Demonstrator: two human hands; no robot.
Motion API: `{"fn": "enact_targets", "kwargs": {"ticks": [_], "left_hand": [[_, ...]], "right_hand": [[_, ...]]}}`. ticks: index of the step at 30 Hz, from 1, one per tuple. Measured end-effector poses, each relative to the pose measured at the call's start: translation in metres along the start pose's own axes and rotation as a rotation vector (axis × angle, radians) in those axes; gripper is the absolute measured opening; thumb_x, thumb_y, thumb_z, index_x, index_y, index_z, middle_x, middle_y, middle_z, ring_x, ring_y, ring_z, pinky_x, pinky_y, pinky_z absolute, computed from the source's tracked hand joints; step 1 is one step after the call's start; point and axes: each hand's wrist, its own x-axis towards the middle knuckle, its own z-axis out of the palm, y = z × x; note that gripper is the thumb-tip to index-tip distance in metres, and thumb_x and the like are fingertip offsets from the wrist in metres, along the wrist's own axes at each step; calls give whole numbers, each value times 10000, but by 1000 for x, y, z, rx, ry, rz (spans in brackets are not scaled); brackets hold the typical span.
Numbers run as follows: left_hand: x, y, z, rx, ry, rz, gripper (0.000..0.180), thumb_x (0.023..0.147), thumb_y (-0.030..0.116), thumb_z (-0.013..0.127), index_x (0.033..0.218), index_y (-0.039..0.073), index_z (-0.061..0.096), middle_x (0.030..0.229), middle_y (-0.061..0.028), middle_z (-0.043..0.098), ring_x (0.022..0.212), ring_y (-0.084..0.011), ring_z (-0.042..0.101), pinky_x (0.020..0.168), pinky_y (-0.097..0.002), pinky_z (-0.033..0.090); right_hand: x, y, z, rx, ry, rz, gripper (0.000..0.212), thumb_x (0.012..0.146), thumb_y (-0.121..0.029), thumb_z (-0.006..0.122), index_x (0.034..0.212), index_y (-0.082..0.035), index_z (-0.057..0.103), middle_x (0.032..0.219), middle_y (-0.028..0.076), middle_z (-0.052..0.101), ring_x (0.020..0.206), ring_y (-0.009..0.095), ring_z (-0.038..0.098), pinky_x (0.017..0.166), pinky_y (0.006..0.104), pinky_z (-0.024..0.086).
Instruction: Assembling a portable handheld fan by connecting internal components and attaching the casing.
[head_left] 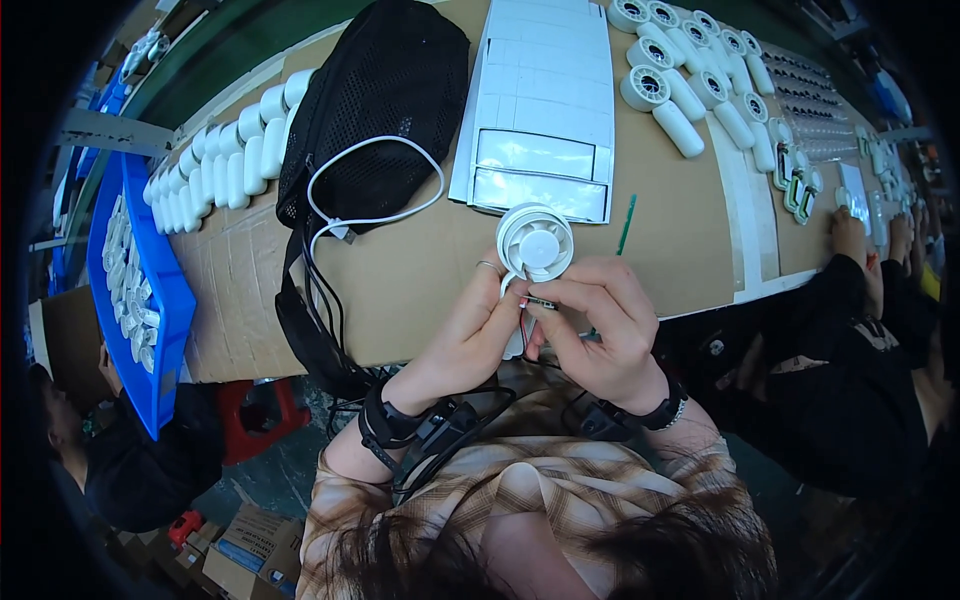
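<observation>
In front of my chest, above the table's near edge, I hold a small white handheld fan (538, 246) with its round bladed head upward. My left hand (468, 328) is closed around its neck and handle. My right hand (610, 325) pinches a small green circuit board (542, 303) at the handle, just below the fan head. Thin red and dark wires (523, 322) run down beside the board. The lower handle is partly hidden by my fingers. Black straps with small devices sit on both wrists.
A black mesh bag (385, 90) with a white cable (436, 175) lies left of white flat boxes (545, 90). White fans (648, 88) stand right, more white housings (215, 165) left. A blue bin (165, 300) holds white parts. A green stick (627, 225) lies nearby. Co-workers sit at both sides.
</observation>
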Motion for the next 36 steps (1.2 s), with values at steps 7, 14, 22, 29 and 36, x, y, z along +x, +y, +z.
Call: {"fn": "enact_targets", "kwargs": {"ticks": [7, 14, 22, 29, 36], "left_hand": [[-1, 1, -1, 10, -1, 10, 399, 955, 45, 294, 1345, 30, 214, 1016, -58, 449, 688, -76, 473, 623, -223, 427], [-2, 6, -1, -13, -45, 18, 473, 916, 6, 296, 1372, 30, 170, 1032, -71, 444, 706, -93, 477, 635, -233, 432], [-4, 6, 0, -44, -70, -1, 499, 903, -6, 300, 1373, 16, 135, 1010, -85, 448, 722, -102, 497, 655, -250, 454], [-7, 11, 3, 120, -72, -26, 474, 894, -5, 303, 1344, -8, 157, 931, -97, 476, 711, -115, 514, 658, -259, 464], [-11, 13, 2, 74, -108, -22, 483, 868, 16, 314, 1329, -14, 172, 904, -94, 476, 689, -119, 512, 653, -270, 462]], "right_hand": [[-2, 2, 4, 35, 19, -28, 293, 643, 67, 723, 911, -30, 656, 867, 71, 579, 751, 188, 574, 606, 269, 474], [-3, 4, 5, 7, 48, -73, 309, 591, 82, 688, 883, -19, 674, 816, 72, 594, 701, 219, 586, 604, 304, 487], [-3, 3, 2, -36, 30, -95, 319, 582, 68, 704, 889, -14, 674, 834, 77, 611, 722, 223, 597, 626, 306, 498], [-6, 0, -5, -35, -3, -103, 317, 607, 38, 739, 907, -42, 675, 879, 64, 624, 768, 213, 610, 644, 284, 505], [-10, 4, -6, 1, -19, -160, 372, 605, 24, 755, 956, -63, 663, 908, 48, 620, 813, 211, 614, 649, 276, 507]]}}
